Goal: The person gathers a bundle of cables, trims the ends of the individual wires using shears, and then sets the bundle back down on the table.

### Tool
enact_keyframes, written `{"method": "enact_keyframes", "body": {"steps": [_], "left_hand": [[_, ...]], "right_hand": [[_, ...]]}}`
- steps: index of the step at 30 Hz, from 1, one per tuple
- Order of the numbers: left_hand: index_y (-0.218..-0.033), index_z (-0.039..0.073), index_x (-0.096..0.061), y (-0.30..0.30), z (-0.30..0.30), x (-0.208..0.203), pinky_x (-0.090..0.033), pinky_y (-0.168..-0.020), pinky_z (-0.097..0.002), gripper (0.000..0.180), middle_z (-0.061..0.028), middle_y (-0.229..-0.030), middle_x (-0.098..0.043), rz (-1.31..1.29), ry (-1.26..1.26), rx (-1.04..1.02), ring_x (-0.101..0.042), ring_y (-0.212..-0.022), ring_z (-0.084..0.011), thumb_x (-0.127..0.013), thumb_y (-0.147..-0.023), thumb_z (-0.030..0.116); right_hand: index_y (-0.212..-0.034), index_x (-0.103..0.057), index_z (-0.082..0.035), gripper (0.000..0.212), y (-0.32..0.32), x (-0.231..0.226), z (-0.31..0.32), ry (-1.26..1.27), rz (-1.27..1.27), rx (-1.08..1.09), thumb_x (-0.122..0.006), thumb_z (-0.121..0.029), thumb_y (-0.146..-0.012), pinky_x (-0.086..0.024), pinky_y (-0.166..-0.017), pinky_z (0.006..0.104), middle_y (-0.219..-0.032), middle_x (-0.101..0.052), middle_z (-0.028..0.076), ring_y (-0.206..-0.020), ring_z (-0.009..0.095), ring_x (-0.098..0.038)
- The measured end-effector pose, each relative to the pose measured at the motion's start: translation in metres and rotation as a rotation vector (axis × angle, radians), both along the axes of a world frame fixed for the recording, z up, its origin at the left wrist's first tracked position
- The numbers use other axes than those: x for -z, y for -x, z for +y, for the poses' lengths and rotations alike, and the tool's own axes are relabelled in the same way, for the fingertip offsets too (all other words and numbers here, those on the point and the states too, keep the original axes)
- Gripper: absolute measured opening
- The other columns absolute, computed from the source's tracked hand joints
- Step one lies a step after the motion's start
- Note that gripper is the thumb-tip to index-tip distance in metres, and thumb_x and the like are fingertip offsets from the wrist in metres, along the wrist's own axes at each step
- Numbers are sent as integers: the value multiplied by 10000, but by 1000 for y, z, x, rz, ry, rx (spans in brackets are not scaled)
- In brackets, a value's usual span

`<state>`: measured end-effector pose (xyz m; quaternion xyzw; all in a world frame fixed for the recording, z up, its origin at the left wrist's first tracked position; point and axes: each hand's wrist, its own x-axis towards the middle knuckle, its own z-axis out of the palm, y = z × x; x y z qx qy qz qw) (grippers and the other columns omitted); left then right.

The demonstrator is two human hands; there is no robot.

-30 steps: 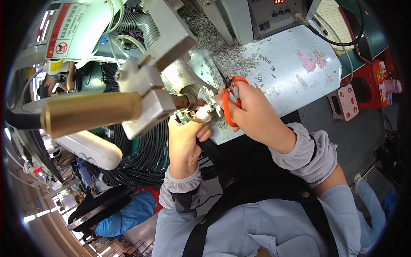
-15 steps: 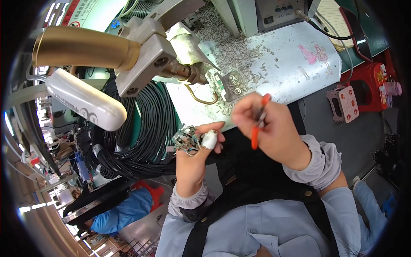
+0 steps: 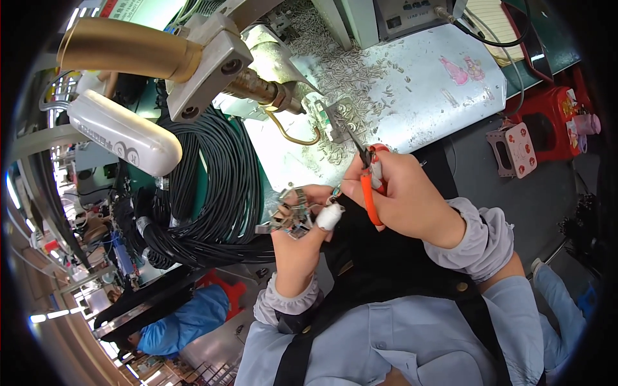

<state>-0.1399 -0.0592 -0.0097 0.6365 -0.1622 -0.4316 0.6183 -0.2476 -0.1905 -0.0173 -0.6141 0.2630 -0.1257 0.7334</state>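
Note:
My left hand (image 3: 301,231) is closed round a bunch of small metal parts (image 3: 290,209), with thin pieces sticking out between the fingers. White wrapping (image 3: 329,217) covers its thumb. A tiny greenish part (image 3: 335,192) shows at the left fingertips, right beside my right fingertips; which hand pinches it I cannot tell. My right hand (image 3: 402,199) grips an orange-handled hand tool (image 3: 369,196) with slim, dark, pointed jaws; whether it is pliers or scissors is unclear. The jaws point up toward the small metal fixture (image 3: 336,122) of the bench machine.
Many small silvery pieces (image 3: 347,71) lie scattered on the pale bench plate (image 3: 425,106). A machine arm with a brass-coloured cylinder (image 3: 125,48) and a white lamp (image 3: 125,132) overhang the left. Black cable coils (image 3: 222,174) lie below them. A red stool (image 3: 547,125) stands right.
The orange-handled tool has turned, its jaws now pointing up toward the fixture. My right hand has moved down and left, and my left hand slightly right; their fingertips now nearly meet.

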Motion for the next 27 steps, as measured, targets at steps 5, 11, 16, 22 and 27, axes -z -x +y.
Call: {"method": "enact_keyframes", "body": {"steps": [5, 11, 16, 22, 27], "left_hand": [[-897, -3, -542, 2, 1, 17, -396, -608, -204, 180, -37, -844, -539, -400, 63, 6, -492, -687, -86, -615, -735, -28], [-917, -8, -519, -15, 1, 10, -339, -451, -208, 200, -48, -791, -533, 355, 166, 22, -452, -565, -73, -592, -734, -46], [-924, -13, -506, -18, 0, 2, -298, -411, -207, 197, -42, -773, -526, 483, 58, 12, -409, -512, -64, -558, -742, -65], [-936, -21, -513, -9, -5, 1, -287, -406, -197, 207, -34, -744, -523, 219, -16, -49, -402, -503, -59, -559, -740, -67], [-895, -20, -542, -11, -3, -1, -323, -444, -194, 175, -31, -748, -526, 218, -18, -22, -431, -528, -68, -566, -731, -75]], "right_hand": [[-730, -516, -26, 162, -2, -6, -11, -414, 124, -231, -568, -150, -821, -316, -415, 207, -554, -463, -21, -484, 41, -452], [-770, -536, -61, 133, -1, 29, 8, 29, -197, -129, -561, -184, -811, -321, -416, 206, -644, -524, -6, -516, 59, -513], [-849, -586, -112, 140, 1, 19, -6, 1464, -227, -53, -586, -191, -733, -331, -460, 204, -845, -599, 20, -650, 92, -575], [-920, -603, -125, 216, -6, 12, -8, 1675, -292, -37, -574, -178, -713, -344, -465, 207, -940, -616, 39, -756, 105, -609], [-902, -599, -88, 186, 4, 13, -11, 1465, -306, -22, -571, -162, -735, -352, -461, 199, -924, -621, 55, -753, 122, -619]]}}
